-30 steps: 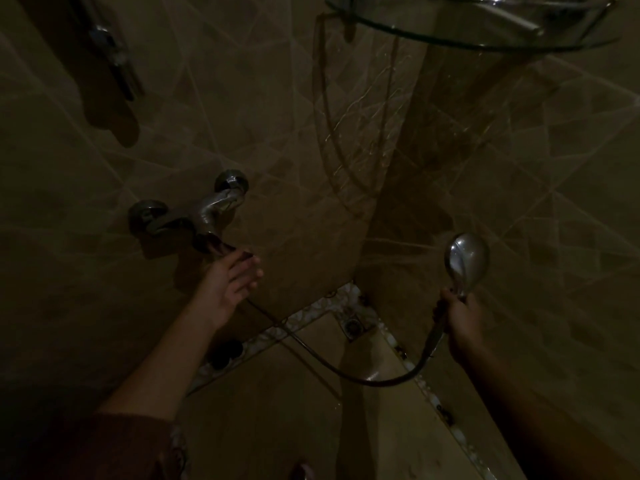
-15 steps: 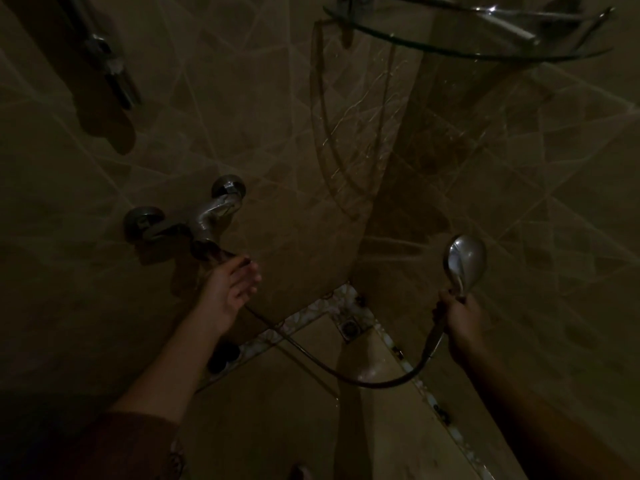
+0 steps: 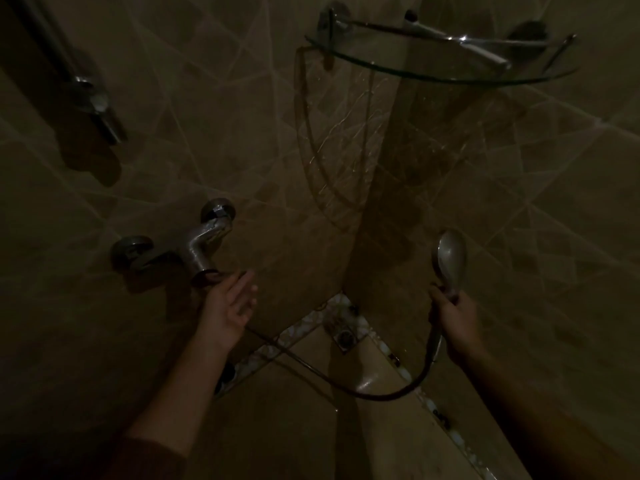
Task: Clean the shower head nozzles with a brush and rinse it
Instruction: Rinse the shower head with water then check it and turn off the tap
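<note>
The room is very dim. A chrome shower head (image 3: 450, 258) stands upright at the right, its back toward me, its nozzles turned toward the corner. My right hand (image 3: 450, 315) is closed around its handle. The hose (image 3: 388, 393) loops from the handle down over the floor and back toward the chrome wall tap (image 3: 201, 244). My left hand (image 3: 230, 303) hangs just below the tap's outlet with fingers spread, holding nothing. No brush is visible.
A glass corner shelf (image 3: 443, 72) with a metal rail hangs above. A shower rail with a holder (image 3: 86, 102) runs down the left wall. A floor drain (image 3: 344, 336) sits in the corner. Tiled walls close in on both sides.
My left hand has come off the tap's underside, and its fingers have opened. The shower head stays held at the right. The view has tilted, showing more of the glass shelf.
</note>
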Available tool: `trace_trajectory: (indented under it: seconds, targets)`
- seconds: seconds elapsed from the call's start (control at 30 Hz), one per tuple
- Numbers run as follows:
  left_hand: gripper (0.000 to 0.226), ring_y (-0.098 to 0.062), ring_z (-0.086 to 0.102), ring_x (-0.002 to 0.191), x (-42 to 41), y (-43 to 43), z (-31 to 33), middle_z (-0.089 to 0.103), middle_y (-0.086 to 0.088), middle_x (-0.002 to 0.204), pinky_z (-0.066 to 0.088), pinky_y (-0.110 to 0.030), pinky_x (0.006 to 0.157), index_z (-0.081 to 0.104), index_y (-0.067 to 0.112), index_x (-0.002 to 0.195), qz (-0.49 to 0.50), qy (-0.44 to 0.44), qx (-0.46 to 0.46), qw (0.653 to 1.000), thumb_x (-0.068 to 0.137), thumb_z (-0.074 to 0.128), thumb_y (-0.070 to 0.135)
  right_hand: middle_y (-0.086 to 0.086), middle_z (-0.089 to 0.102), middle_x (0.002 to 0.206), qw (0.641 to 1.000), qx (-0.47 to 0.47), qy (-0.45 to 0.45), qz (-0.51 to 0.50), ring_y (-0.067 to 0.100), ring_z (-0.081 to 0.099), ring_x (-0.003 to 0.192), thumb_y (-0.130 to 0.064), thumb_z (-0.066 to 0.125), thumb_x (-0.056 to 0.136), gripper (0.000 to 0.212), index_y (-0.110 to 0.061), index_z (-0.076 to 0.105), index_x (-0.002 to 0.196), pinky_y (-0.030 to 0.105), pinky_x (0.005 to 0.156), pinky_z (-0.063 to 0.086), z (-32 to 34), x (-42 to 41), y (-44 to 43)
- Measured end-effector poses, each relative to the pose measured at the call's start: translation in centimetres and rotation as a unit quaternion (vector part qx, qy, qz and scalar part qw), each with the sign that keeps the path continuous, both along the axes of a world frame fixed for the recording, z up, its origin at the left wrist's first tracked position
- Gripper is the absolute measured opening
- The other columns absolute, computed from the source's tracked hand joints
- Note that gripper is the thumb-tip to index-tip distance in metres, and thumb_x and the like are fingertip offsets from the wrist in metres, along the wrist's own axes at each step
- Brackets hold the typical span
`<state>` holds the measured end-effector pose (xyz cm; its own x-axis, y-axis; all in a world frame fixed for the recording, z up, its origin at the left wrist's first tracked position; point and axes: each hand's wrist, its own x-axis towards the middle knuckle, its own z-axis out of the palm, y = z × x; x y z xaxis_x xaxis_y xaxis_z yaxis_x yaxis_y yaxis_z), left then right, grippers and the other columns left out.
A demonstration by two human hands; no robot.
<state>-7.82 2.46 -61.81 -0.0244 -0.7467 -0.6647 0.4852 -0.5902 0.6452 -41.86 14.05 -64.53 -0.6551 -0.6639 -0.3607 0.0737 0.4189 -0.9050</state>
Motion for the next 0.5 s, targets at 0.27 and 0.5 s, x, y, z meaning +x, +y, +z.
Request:
trace_trajectory:
  seconds: [0.27, 0.5]
  targets:
    - [0.026, -0.021, 0.070, 0.084, -3.8, 2.5, 2.7, 0.076, 0.002, 0.106, 0.047, -0.028, 0.071, 0.058, 0.019, 0.122, -0.263, -0.125, -0.047, 0.956, 0.097, 0.059, 0.011, 0.002, 0.047, 0.056, 0.995, -0.072, 0.003, 0.066, 0.016, 0.042, 0.050, -0.021, 0.059, 0.099, 0.030, -0.011, 0.051, 0.072, 0.029, 0.051, 0.036, 7.3, 2.0, -1.3]
    - [0.050, -0.019, 0.071, 0.105, -10.2, 3.3, 10.8, 0.073, -0.010, 0.116, 0.057, -0.038, 0.095, 0.068, 0.014, 0.116, -0.534, -0.198, -0.238, 0.787, 0.073, 0.090, 0.025, -0.010, 0.052, 0.049, 0.939, -0.231, -0.077, 0.242, 0.003, 0.049, 0.042, -0.011, 0.064, 0.074, 0.011, -0.006, 0.054, 0.076, 0.020, 0.044, 0.040, 19.8, 4.4, -2.6]
